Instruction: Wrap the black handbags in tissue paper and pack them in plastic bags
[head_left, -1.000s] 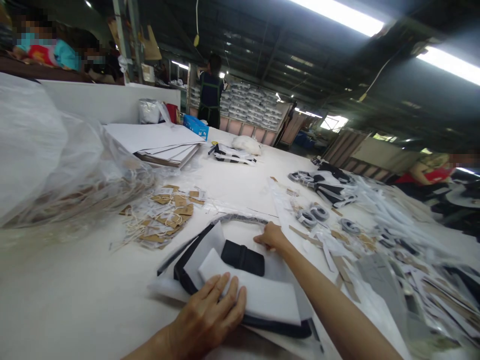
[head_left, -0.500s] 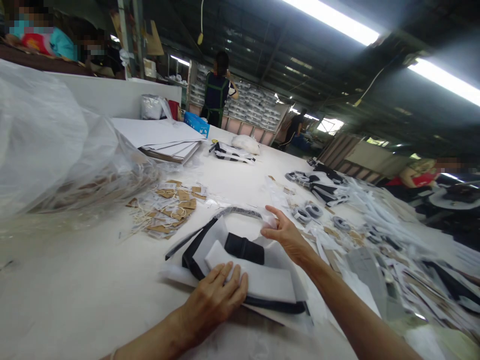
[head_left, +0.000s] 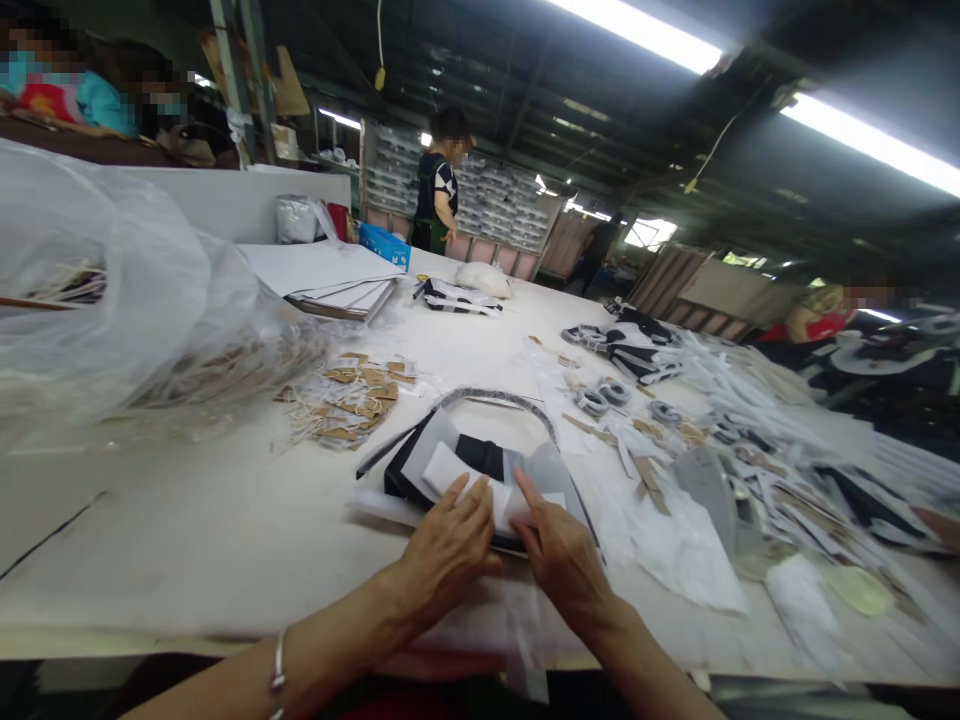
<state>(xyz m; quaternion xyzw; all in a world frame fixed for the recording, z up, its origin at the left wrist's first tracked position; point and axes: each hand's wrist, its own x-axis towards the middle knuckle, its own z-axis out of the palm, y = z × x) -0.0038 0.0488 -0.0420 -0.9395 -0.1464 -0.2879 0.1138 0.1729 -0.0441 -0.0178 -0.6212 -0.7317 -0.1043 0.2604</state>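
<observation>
A black handbag lies on the table in front of me, with white sheets around and over it. Its handle, covered in clear wrapping, arches up on the far side. My left hand rests with fingers stretched over a folded white padding sheet on the bag's front. Beside it, my right hand has its thumb and index finger closed on a thin white wrapping sheet, folding it at the bag's right part. The bag's lower edge is partly hidden behind both hands.
Brown tags with strings lie in a pile beyond the bag to the left. A large clear plastic bag and a stack of white boards are at the left. Wrapped rolls and scraps cover the right. Other people work farther back.
My right hand has come down from beside the handle to the wrapping sheet near my left hand. The left hand stays on the padding. A person in the background has turned.
</observation>
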